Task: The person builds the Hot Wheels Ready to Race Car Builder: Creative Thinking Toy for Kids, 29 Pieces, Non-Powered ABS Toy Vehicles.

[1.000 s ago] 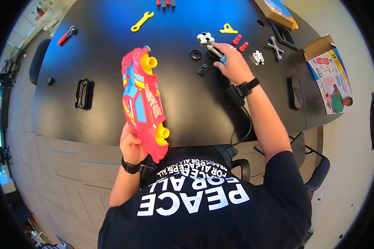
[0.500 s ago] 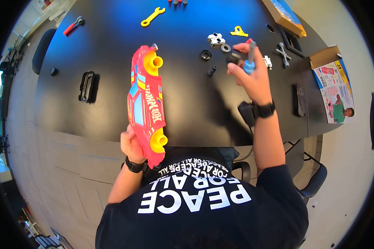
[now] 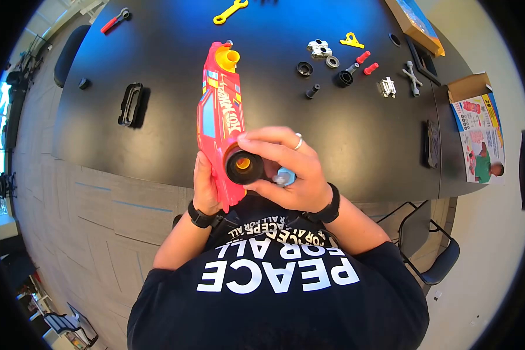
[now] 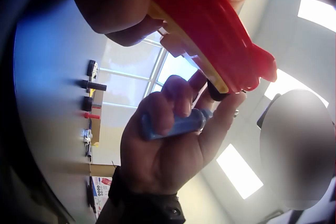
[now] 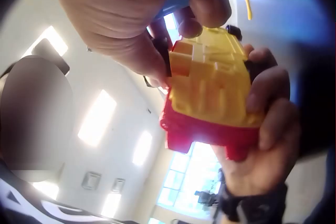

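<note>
The dark table [image 3: 367, 151] spreads to both sides of the red toy car [image 3: 224, 122] and beyond it. The printed box [image 3: 478, 134] is well to the right of the car. The car itself is held in the air, at the near edge of the table, lengthwise away from the person. The left hand [image 3: 204, 186] grips its near end from the left. The right hand [image 3: 309, 181] is at the car's right side, with curled fingers. Left of the car lies a black frame part [image 3: 124, 111]; beyond the car, a yellow wrench [image 3: 231, 11]. The blue-handled tool [image 3: 284, 177], just right of the car, is kept in the right hand, which also pinches a black wheel [image 3: 245, 179] against the car's near end. The yellow hub shows in its middle; how deep it sits, I cannot tell.
</note>
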Demonstrator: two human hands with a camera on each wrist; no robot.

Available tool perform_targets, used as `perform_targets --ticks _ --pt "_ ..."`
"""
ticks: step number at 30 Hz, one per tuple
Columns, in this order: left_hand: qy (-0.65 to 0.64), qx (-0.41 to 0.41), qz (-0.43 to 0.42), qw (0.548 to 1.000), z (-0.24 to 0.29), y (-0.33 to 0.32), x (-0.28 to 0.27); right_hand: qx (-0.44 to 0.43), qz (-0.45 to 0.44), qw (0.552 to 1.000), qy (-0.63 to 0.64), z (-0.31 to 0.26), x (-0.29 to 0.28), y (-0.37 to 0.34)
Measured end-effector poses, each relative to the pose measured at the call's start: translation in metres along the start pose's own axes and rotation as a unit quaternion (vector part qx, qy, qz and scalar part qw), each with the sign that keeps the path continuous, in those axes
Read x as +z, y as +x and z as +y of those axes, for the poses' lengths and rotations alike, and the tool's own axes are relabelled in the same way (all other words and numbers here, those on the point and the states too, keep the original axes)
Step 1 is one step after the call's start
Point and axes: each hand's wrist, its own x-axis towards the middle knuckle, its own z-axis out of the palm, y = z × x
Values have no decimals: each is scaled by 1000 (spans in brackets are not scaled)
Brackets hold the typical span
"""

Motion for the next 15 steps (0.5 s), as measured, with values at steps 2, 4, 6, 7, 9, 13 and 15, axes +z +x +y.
perform_targets --ticks 2,4,6,7,9,13,15 --pt "9 28 23 999 4 3 11 5 39 994 -105 0 -5 -1" --pt "-4 26 58 998 -1 5 12 5 47 992 -113 2 -8 -1" --pt "-37 -4 25 999 1 5 6 70 22 996 -49 -5 -15 -2" --pt "-16 2 81 997 -1 8 16 73 23 996 -51 -7 -20 -3" --pt "-52 -23 50 997 9 6 19 80 66 988 -112 -10 -38 -4" --pt "-65 -36 -3 997 9 9 11 85 174 924 -331 18 -95 13" --pt "-47 -36 -16 998 8 8 11 87 155 912 -370 40 -122 20"
